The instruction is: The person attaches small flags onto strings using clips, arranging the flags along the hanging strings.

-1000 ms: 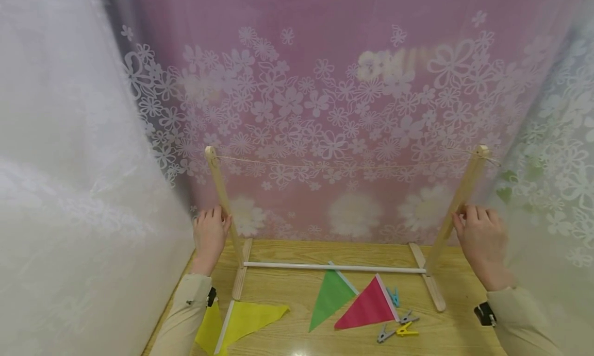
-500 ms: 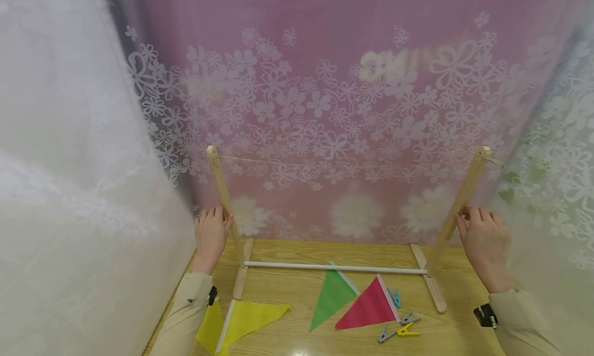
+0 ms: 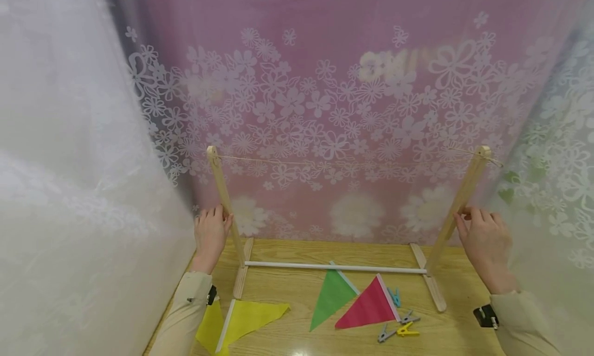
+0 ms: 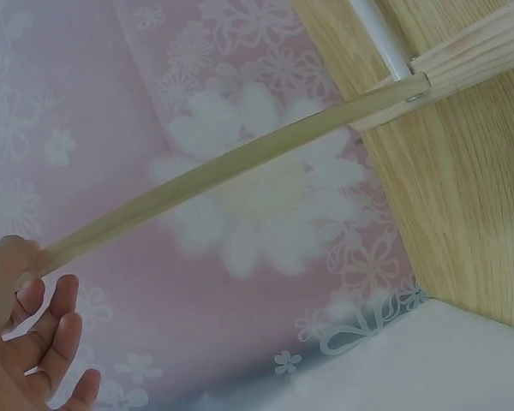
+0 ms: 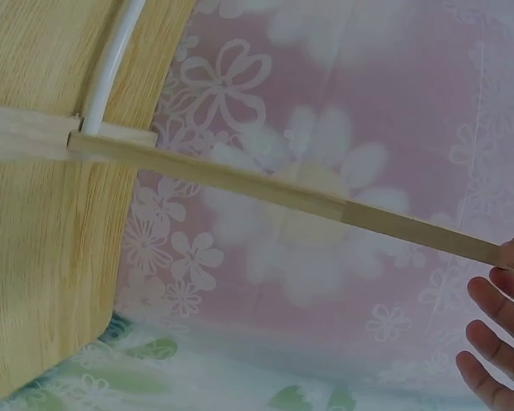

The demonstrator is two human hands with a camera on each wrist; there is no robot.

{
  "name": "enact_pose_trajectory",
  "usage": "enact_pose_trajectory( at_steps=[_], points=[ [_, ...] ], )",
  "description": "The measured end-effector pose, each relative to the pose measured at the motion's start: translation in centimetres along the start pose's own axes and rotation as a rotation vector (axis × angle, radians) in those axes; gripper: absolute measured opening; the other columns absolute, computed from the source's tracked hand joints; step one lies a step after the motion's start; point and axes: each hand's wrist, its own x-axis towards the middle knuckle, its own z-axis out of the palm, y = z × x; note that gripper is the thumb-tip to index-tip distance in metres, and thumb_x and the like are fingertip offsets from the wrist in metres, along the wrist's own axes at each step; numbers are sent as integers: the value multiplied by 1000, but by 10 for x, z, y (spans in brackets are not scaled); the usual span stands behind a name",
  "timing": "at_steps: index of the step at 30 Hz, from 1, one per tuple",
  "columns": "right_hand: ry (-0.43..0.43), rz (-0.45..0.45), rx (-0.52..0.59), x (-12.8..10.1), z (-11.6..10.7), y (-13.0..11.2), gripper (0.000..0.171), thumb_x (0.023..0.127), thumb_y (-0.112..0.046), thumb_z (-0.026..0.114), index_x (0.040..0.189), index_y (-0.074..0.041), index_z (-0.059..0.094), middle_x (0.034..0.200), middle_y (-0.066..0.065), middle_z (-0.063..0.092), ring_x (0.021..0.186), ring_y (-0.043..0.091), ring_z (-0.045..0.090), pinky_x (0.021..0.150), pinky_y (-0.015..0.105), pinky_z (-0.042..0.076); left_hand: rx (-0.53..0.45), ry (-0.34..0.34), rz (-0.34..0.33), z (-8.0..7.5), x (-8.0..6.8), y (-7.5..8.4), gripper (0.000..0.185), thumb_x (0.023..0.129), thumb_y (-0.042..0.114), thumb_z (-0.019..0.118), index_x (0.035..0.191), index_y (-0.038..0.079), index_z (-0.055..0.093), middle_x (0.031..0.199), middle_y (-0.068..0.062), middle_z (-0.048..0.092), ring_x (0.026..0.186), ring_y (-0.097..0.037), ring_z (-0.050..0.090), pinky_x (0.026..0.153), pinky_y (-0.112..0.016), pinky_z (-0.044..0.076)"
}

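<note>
A wooden stand has two upright posts on flat feet, joined low down by a white rod point(image 3: 301, 266). Thin string point(image 3: 287, 163) runs between the post tops, tied near each end. My left hand point(image 3: 211, 236) pinches the left post point(image 4: 197, 187) about midway up, thumb and forefinger on the wood and the other fingers loosely bent. On the other side, my right hand point(image 3: 484, 245) pinches the right post point(image 5: 274, 190) at much the same height. Both feet, the left point(image 3: 240, 284) and the right point(image 3: 435, 294), rest on the wood-grain table.
Green point(image 3: 331, 297) and red point(image 3: 366, 307) pennants lie in front of the rod, yellow pennants point(image 3: 252, 315) by the left sleeve. Several small clothespins, one yellow point(image 3: 408, 330) and one blue point(image 3: 394, 297), lie near the right foot. Flowered curtains point(image 3: 325, 114) enclose the back and sides.
The string sags slightly less than before. Both hands keep their hold on the posts, and the stand, pennants and clothespins stay in place.
</note>
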Motion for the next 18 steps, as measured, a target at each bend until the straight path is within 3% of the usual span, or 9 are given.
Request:
enact_pose_trajectory(
  at_steps=[4, 8, 14, 18],
  points=[
    [-1, 54, 33, -3, -2, -4, 20, 86, -4, 77, 98, 7, 66, 81, 26, 68, 75, 50, 58, 62, 60, 48, -21, -49, -20, -1, -3, -4, 28, 96, 25, 74, 84, 7, 56, 76, -12, 62, 80, -37, 58, 71, -50, 46],
    [12, 73, 48, -8, -1, -8, 17, 89, -6, 75, 96, 5, 64, 78, 23, 68, 71, 49, 57, 51, 59, 43, -66, -50, -10, -4, -12, -9, 26, 96, 24, 73, 82, 7, 59, 76, -12, 63, 75, -36, 59, 74, -52, 48],
    [16, -23, 33, -18, 9, -17, 19, 89, -11, 74, 92, 5, 65, 75, 23, 67, 66, 48, 58, 54, 58, 46, -88, -21, 36, -4, -30, -18, 22, 93, 17, 76, 79, 6, 62, 70, -11, 67, 58, -33, 60, 56, -49, 48],
    [6, -72, 57, -32, 20, -24, 32, 101, -27, 62, 91, 3, 66, 74, 20, 67, 64, 45, 59, 50, 55, 48, -70, -43, 48, -1, -47, -27, 21, 92, 14, 76, 79, 4, 64, 69, -10, 66, 56, -30, 60, 53, -45, 50]
  ],
)
